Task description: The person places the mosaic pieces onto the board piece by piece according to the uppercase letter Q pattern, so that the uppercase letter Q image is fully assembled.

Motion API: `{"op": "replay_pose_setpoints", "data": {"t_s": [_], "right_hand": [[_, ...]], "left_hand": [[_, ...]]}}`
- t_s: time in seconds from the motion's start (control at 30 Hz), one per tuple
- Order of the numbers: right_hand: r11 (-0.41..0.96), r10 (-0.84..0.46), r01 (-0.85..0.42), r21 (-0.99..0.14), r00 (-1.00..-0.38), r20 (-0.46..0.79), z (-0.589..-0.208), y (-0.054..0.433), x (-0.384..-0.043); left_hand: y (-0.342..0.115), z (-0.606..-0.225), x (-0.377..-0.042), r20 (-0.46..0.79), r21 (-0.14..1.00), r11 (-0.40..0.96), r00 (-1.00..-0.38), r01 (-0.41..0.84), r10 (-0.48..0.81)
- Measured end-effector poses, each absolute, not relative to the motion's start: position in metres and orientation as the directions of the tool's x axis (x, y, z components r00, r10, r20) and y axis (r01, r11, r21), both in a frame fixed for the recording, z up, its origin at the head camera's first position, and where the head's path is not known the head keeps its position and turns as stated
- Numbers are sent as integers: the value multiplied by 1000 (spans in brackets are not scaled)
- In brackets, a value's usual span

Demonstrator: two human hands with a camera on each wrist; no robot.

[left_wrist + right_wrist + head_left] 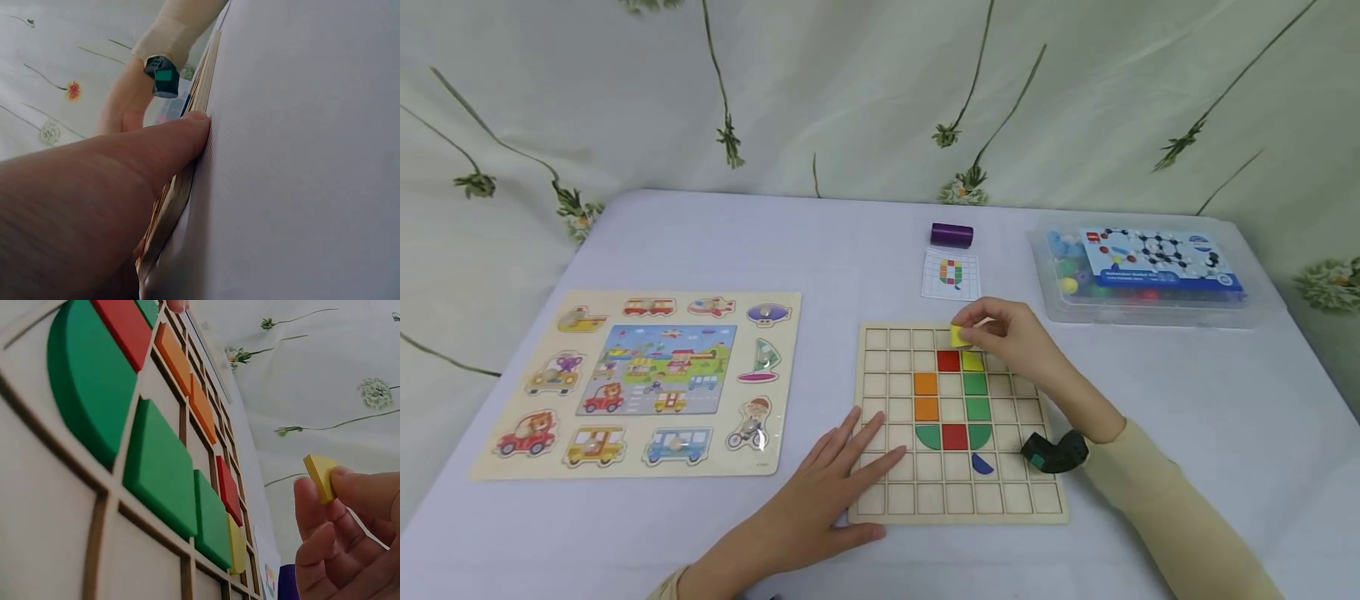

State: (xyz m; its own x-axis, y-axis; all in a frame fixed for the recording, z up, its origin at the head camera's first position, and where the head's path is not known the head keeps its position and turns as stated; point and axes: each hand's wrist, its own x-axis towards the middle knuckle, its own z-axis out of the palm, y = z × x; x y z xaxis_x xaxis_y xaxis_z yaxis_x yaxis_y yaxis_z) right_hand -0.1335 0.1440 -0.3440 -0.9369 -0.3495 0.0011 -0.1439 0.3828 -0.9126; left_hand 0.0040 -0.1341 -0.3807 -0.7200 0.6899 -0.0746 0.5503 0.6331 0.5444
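Note:
Thumb and fingers of my right hand [1015, 333] pinch a yellow square tile [321, 477] above the far edge of a wooden grid board [876, 387]. My left hand [816, 504] lies with fingers spread across the board's near left part, its thumb [187, 128] at the edge. Set in the grid are a red tile [948, 361], another yellow tile [972, 361], orange tiles [926, 384], green squares [975, 384], a lower red tile [955, 437] flanked by rounded green pieces [928, 437], and a blue curved piece [982, 463].
Beyond the board lie a pattern card [951, 275] and a purple cylinder [952, 235]. A clear plastic case [1150, 310] of colourful parts stands at the back right. To the left is a wooden vehicle puzzle [786, 350]. A black wrist device [1054, 452] overlaps the board's right side.

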Motion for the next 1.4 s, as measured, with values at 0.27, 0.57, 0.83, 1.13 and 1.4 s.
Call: {"op": "replay_pose_setpoints", "data": {"t_s": [0.27,0.57,0.83,1.13,1.4], "right_hand": [[403,-453,-200,-893,-892,-5,-353,132,-144],[475,-493,-221,-852,-869,-50,-358,123,-154],[510,-541,-300,-806,-841,-29,-360,117,-153],[553,-597,-422,-718,-802,11,-359,116,-150],[564,-616,-479,-673,-786,43,-359,117,-148]], "left_hand": [[-134,-381,4,-76,555,629,-720,544,690],[-134,-381,4,-79,553,633,-722,542,687],[-134,-381,4,-73,549,632,-721,548,689],[-135,-381,5,-63,549,627,-721,553,690],[-134,-383,5,-48,551,618,-718,561,694]]}}
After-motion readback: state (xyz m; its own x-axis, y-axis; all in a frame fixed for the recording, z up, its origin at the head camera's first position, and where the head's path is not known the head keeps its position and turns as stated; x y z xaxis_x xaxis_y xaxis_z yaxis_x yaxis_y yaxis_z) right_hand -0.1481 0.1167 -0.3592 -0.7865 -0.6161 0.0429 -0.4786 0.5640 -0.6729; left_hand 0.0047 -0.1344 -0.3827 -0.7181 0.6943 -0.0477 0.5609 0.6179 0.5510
